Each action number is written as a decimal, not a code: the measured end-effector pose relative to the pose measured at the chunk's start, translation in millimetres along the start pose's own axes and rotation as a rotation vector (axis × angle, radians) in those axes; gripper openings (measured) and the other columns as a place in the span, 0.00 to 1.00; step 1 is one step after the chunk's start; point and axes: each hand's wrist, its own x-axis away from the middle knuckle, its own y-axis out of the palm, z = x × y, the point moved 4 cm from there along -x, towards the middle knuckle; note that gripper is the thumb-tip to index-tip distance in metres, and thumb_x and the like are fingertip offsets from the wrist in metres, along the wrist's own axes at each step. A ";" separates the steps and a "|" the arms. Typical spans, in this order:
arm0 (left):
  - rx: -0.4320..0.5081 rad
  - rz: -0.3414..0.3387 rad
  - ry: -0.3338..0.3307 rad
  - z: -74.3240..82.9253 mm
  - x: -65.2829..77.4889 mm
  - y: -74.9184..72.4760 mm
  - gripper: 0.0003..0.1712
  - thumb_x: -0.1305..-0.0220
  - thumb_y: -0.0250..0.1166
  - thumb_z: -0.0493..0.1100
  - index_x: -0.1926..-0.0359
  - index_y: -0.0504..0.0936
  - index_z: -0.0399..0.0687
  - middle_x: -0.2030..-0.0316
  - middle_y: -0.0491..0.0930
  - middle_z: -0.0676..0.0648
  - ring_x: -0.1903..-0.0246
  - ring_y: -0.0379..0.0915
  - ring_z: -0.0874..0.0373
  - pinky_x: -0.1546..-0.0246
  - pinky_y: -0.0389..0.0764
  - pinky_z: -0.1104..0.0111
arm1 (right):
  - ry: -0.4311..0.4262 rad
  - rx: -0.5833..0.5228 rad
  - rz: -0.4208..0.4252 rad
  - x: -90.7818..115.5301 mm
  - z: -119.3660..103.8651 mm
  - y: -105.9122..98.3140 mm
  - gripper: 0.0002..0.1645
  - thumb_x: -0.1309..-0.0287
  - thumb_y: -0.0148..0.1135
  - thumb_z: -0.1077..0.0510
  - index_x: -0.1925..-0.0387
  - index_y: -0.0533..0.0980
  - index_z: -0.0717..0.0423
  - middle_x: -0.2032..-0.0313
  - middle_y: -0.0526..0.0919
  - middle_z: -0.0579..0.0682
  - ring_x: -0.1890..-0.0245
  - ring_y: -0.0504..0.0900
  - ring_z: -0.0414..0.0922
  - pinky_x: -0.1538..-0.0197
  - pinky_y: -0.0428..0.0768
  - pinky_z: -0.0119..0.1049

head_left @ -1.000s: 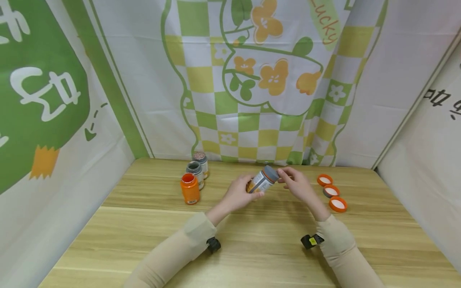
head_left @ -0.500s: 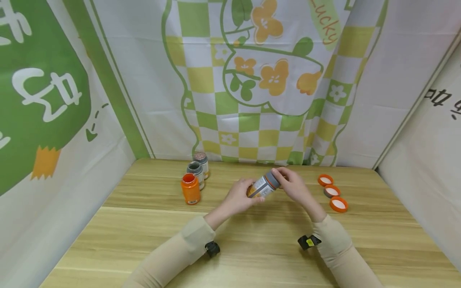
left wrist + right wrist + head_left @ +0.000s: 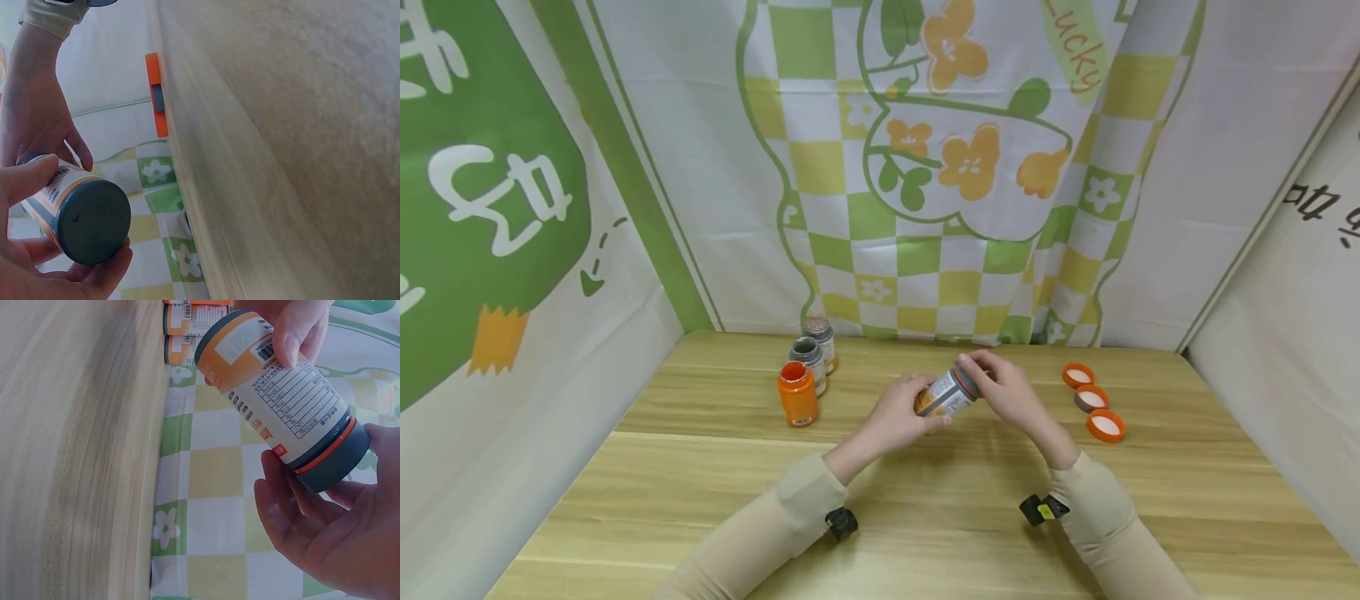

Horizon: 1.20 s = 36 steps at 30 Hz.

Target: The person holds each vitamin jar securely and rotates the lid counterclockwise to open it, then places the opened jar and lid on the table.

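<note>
My left hand [image 3: 897,415] grips the body of a labelled supplement bottle [image 3: 945,395], which is tilted above the table with its cap toward the right. The fingers of my right hand [image 3: 1009,393] curl round the grey cap [image 3: 335,459]. A thin orange ring shows just under that cap in the right wrist view. The bottle's dark base [image 3: 94,221] faces the left wrist camera, fingers around it. Much of the cap is hidden by the right hand in the head view.
Three uncapped bottles, an orange one [image 3: 797,395] and two grey ones [image 3: 807,358] [image 3: 820,340], stand in a row left of the hands. To the right, three caps [image 3: 1106,426] lie with their white insides up. A patterned curtain [image 3: 917,287] hangs behind the wooden table [image 3: 955,533].
My right hand has moved left from the cap's edge and now wraps over the cap. The left hand keeps its hold, and the bottle has shifted slightly. The standing bottles have not moved.
</note>
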 end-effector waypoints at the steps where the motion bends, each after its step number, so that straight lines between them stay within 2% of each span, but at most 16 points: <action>1: -0.001 0.002 0.000 0.4 0.2 -0.1 0.35 0.47 0.70 0.51 0.39 0.72 0.42 0.57 0.75 0.46 0.64 0.70 0.58 0.66 0.74 0.68 | -0.002 0.009 0.001 0.3 -0.2 0.5 0.27 0.33 0.45 0.38 0.50 0.77 0.54 0.59 0.83 0.53 0.65 0.81 0.45 0.65 0.79 0.36; 4: -0.009 0.005 -0.001 1.4 1.3 -0.4 0.36 0.47 0.70 0.52 0.40 0.72 0.43 0.57 0.75 0.45 0.64 0.70 0.58 0.67 0.74 0.68 | -0.017 0.040 0.011 1.4 -0.8 2.2 0.28 0.34 0.47 0.38 0.50 0.77 0.55 0.58 0.84 0.53 0.65 0.82 0.46 0.66 0.78 0.35; 8: -0.012 0.006 -0.005 2.1 3.8 -0.5 0.35 0.47 0.70 0.52 0.40 0.73 0.44 0.55 0.75 0.45 0.63 0.70 0.58 0.66 0.74 0.68 | -0.034 0.065 0.021 4.3 -1.0 4.8 0.26 0.34 0.49 0.40 0.52 0.76 0.56 0.63 0.84 0.54 0.69 0.81 0.44 0.71 0.78 0.33; 14: -0.024 0.020 0.019 5.6 6.7 0.2 0.34 0.47 0.71 0.52 0.41 0.74 0.44 0.52 0.76 0.44 0.61 0.71 0.57 0.64 0.74 0.68 | -0.022 0.003 0.031 7.5 -2.6 6.8 0.24 0.34 0.50 0.41 0.54 0.76 0.56 0.69 0.81 0.54 0.77 0.77 0.41 0.77 0.77 0.33; 20: -0.114 0.060 0.074 9.8 7.8 2.4 0.34 0.47 0.70 0.53 0.42 0.74 0.43 0.53 0.76 0.45 0.61 0.72 0.59 0.66 0.75 0.72 | -0.009 -0.003 0.082 7.5 -3.9 5.9 0.24 0.34 0.49 0.40 0.58 0.77 0.56 0.70 0.81 0.54 0.78 0.77 0.41 0.77 0.79 0.33; 24: -0.177 0.086 0.097 11.7 8.5 4.5 0.34 0.49 0.72 0.51 0.43 0.74 0.43 0.54 0.77 0.45 0.62 0.74 0.58 0.66 0.76 0.72 | 0.015 0.001 0.087 8.1 -3.0 6.9 0.26 0.34 0.47 0.39 0.57 0.76 0.56 0.71 0.80 0.54 0.79 0.77 0.42 0.79 0.78 0.32; 29: -0.316 0.114 0.132 13.1 8.9 7.6 0.38 0.54 0.75 0.50 0.42 0.73 0.43 0.55 0.79 0.44 0.62 0.76 0.57 0.63 0.78 0.69 | 0.040 -0.009 0.087 9.7 -2.4 7.8 0.26 0.33 0.47 0.39 0.57 0.76 0.57 0.71 0.80 0.54 0.81 0.77 0.43 0.79 0.79 0.35; 36: -0.453 0.168 0.204 15.7 8.9 8.0 0.38 0.56 0.75 0.56 0.46 0.74 0.45 0.61 0.81 0.48 0.66 0.77 0.58 0.67 0.77 0.69 | 0.035 -0.016 0.125 9.7 -3.2 6.5 0.25 0.34 0.50 0.41 0.59 0.77 0.59 0.70 0.82 0.57 0.86 0.77 0.42 0.84 0.77 0.35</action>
